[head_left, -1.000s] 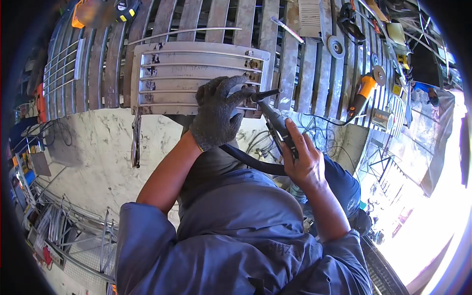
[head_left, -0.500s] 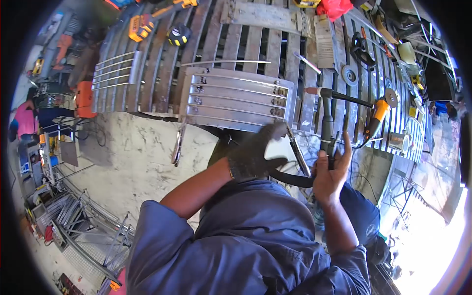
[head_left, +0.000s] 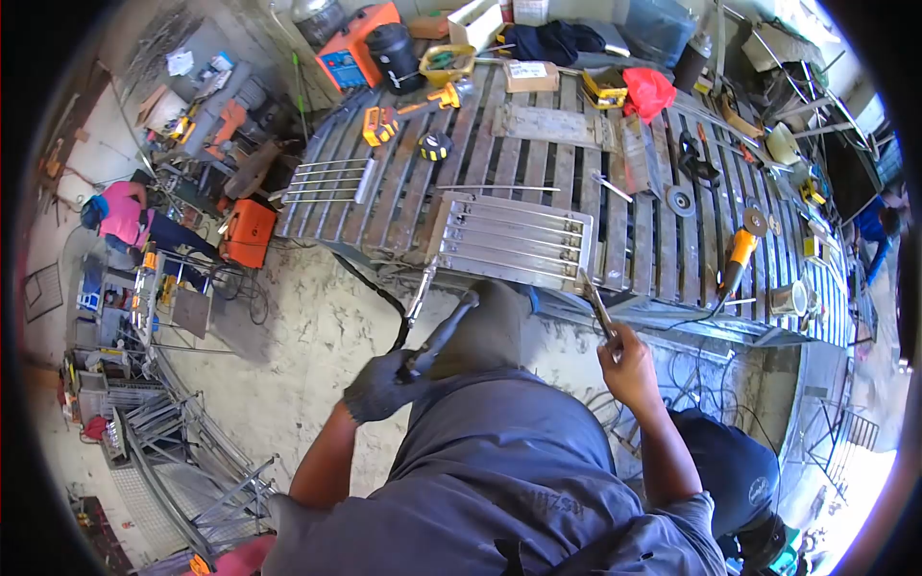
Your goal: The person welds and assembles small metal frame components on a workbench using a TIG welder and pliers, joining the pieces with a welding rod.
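Note:
My left hand (head_left: 386, 387), in a dark glove, is closed around the handle of a welding torch (head_left: 446, 332). The torch slants up and right over the floor, in front of the bench. My bare right hand (head_left: 629, 367) grips the handles of one pair of locking pliers (head_left: 597, 305), whose jaws are at the lower right corner of a metal panel with several parallel rods (head_left: 512, 252). A second pair of locking pliers (head_left: 420, 293) hangs at the panel's lower left corner, untouched by either hand. The panel lies at the front edge of the slatted bench (head_left: 403, 206).
An angle grinder (head_left: 738, 257) and a grinding disc (head_left: 680, 201) lie right of the panel. A smaller rod grille (head_left: 331, 182), a tape measure (head_left: 435, 146) and a yellow cordless tool (head_left: 381, 125) lie left and behind. Another person in pink (head_left: 125, 213) bends at far left.
The welding torch has passed from my right hand to my left, which moved left and down. My right hand now holds the right pliers. The view has tilted to show more of the bench's back.

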A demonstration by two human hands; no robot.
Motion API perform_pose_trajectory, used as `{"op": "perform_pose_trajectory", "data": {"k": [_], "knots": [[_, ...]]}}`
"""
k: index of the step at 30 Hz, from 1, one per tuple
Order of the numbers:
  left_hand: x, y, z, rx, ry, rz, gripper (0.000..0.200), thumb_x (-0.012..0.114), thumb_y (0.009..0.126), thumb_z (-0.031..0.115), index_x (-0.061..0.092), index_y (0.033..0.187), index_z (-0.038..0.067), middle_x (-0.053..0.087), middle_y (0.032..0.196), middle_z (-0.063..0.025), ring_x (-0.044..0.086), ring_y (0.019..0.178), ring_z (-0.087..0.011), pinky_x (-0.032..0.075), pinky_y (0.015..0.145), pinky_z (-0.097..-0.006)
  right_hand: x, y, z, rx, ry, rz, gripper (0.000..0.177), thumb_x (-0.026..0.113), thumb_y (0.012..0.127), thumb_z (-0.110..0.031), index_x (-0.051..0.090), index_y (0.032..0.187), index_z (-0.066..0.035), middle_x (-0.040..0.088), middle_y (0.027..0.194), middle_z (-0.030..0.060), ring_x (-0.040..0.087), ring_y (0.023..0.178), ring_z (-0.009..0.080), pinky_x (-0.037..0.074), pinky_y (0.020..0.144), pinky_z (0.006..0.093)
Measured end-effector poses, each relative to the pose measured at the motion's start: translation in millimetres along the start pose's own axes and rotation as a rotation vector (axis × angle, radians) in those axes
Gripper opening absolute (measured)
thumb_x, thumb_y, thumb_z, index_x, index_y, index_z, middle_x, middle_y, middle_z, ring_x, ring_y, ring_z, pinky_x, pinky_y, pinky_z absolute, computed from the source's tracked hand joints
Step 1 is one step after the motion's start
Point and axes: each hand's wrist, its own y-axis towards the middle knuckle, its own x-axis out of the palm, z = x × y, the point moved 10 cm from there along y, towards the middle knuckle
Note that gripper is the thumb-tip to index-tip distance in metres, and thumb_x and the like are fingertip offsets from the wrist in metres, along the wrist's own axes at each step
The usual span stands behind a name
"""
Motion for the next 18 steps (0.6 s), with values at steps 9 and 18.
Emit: {"op": "perform_pose_trajectory", "data": {"k": [9,18], "knots": [[-186,-1,37,0.05,0.472,0.493,0.028,0.084,0.092,0.03,0.073,0.105,0.008,0.072,0.085,-0.0218,0.073,0.081,-0.0452,0.056,0.069,-0.052,16,-12,-23,0.091,-0.144,-0.171,0.055,0.082,0.095,-0.02,0.065,0.144,-0.001,0.079,0.108,0.0259,0.077,0.103,0.0475,0.062,0.091,0.0544],[-203,277,33,0.413,0.204,0.572,0.031,0.078,0.098,0.031,0.069,0.115,0.006,0.075,0.093,-0.0251,0.074,0.089,-0.0505,0.056,0.073,-0.0576,12,-48,-50,0.293,-0.303,-0.05,0.061,0.082,0.096,-0.017,0.058,0.15,0.0,0.075,0.118,0.0286,0.074,0.107,0.0492,0.059,0.092,0.0573]]}}
